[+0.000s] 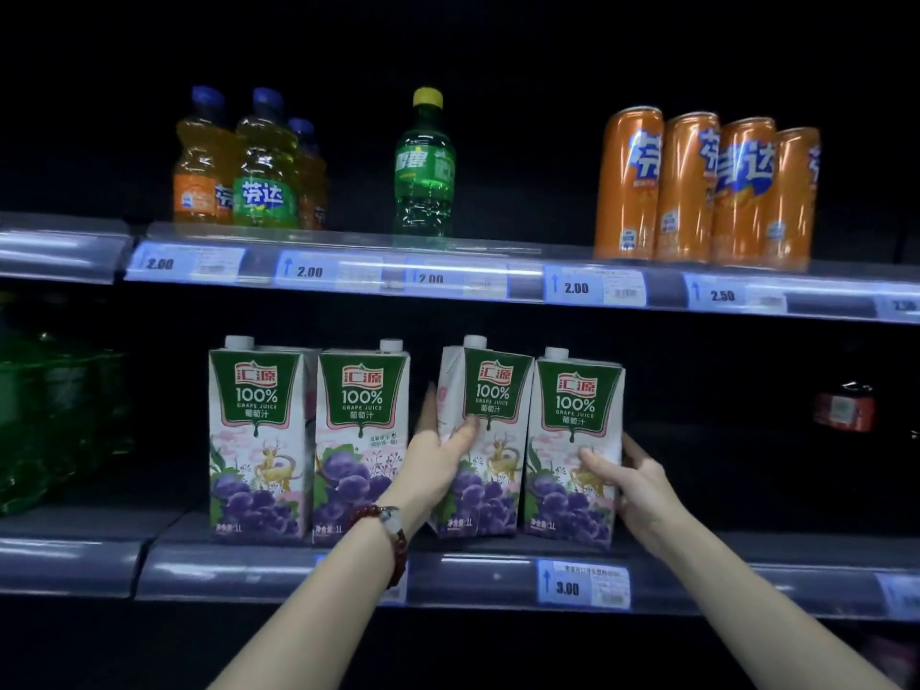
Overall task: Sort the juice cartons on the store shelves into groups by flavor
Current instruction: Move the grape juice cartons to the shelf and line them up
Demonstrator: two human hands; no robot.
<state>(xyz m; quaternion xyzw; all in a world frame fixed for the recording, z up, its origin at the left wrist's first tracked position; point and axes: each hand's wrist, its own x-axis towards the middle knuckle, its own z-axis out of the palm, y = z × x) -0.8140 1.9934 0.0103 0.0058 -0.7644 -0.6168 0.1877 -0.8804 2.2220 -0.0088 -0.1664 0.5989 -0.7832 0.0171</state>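
Observation:
Several grape juice cartons stand in a row on the lower shelf (279, 572). The two at the left (256, 440) (361, 440) stand upright and close together. The third carton (490, 425) is tilted slightly and turned; my left hand (438, 455) grips it, thumb on its front and fingers on its left side. The fourth carton (575, 445) stands upright against the third; my right hand (632, 478) holds it, thumb on the front and fingers round its right side. A gap separates the second and third cartons.
The upper shelf carries orange and green soda bottles (249, 161), a green Sprite bottle (424, 164) and several orange cans (707, 189). Green bottles (45, 420) fill the lower left. A red item (844, 405) sits at the lower right. Price tags line the shelf edges.

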